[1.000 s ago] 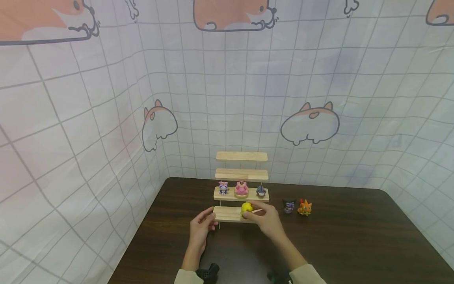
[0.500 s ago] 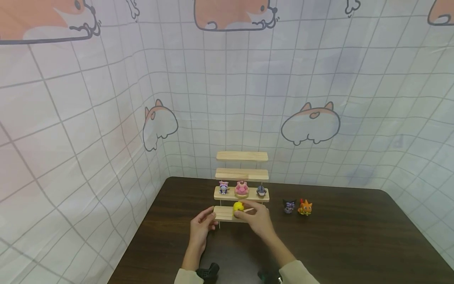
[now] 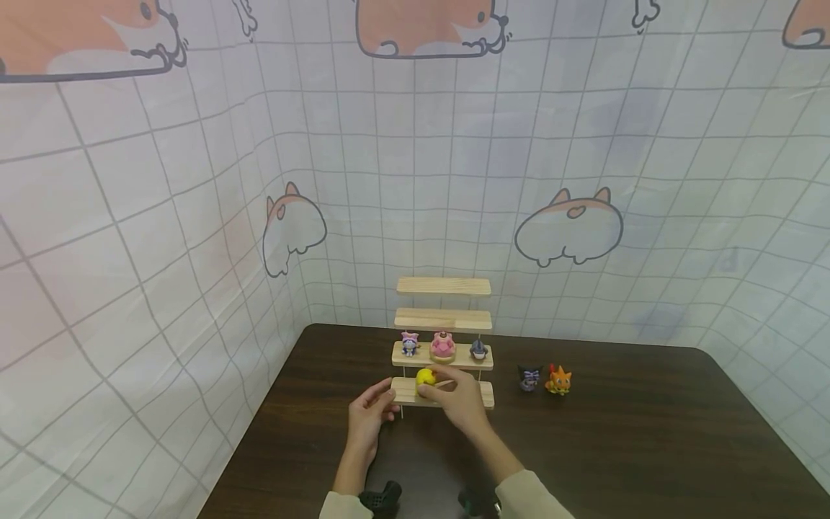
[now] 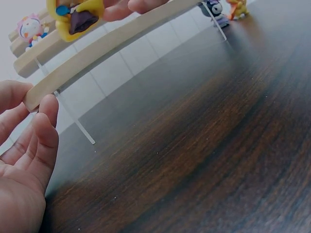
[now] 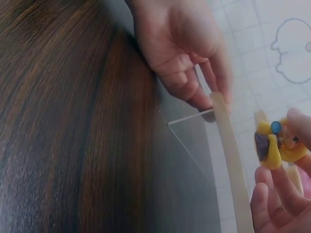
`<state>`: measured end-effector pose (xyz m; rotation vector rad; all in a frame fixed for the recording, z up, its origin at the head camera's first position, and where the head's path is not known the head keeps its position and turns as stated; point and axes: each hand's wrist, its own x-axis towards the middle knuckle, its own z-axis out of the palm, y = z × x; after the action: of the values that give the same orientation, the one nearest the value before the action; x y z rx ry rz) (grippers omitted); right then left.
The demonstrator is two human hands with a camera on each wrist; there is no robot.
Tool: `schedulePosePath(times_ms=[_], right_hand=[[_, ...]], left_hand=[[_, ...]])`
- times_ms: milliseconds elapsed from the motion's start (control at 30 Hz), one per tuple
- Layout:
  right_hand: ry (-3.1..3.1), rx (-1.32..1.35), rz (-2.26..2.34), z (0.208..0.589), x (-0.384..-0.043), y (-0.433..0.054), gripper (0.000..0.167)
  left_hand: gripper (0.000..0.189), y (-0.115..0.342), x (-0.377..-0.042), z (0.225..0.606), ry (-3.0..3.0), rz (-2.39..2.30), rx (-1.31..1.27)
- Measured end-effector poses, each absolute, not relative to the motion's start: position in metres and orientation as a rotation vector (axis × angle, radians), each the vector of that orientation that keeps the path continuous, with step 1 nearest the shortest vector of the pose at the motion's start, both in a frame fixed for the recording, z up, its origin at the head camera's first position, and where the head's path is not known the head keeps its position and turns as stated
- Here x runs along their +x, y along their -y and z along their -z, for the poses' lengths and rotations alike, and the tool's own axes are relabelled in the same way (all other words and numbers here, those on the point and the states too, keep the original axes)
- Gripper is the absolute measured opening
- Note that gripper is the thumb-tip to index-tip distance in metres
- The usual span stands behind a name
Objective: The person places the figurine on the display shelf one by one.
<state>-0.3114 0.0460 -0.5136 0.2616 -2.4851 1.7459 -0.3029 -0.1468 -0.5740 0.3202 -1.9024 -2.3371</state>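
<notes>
My right hand (image 3: pixel 464 405) pinches a small yellow figurine (image 3: pixel 424 378) over the left part of the lowest board (image 3: pixel 403 390) of a tiered wooden display stand. In the right wrist view the figurine (image 5: pixel 273 154) is tilted, its dark underside apart from the board's edge (image 5: pixel 228 141). My left hand (image 3: pixel 364 424) grips the left end of that board, thumb and fingers around the edge, as the left wrist view also shows at the board's end (image 4: pixel 43 92). On the tier above sit a purple-and-white figurine (image 3: pixel 409 344), a pink figurine (image 3: pixel 443 347) and a grey-blue figurine (image 3: pixel 478 349).
Two bare boards (image 3: pixel 444 286) form the upper tiers. Right of the stand, a black-and-purple figurine (image 3: pixel 529 378) and an orange figurine (image 3: pixel 558 380) stand on the dark wooden table (image 3: pixel 622 432). A grid-patterned cloth (image 3: pixel 428 202) hangs behind. Black gear (image 3: pixel 382 499) lies near my left forearm.
My right hand has moved left along the lowest board with the yellow figurine, from right of its middle to its left part. My left hand stays at the board's end.
</notes>
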Motion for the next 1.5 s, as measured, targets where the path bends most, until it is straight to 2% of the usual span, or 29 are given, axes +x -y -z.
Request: schedulePosePath(times_ms=[933, 1500], right_hand=[[2.491, 0.270, -1.600, 0.521, -0.318, -0.022, 0.045], [2.506, 0.246, -1.569, 0.523, -0.316, -0.018, 0.038]], left_hand=[[0.041, 0.147, -0.303, 0.576, 1.894, 2.346, 0.298], [0.039, 0.146, -0.302, 0.575, 1.884, 2.345, 0.291]])
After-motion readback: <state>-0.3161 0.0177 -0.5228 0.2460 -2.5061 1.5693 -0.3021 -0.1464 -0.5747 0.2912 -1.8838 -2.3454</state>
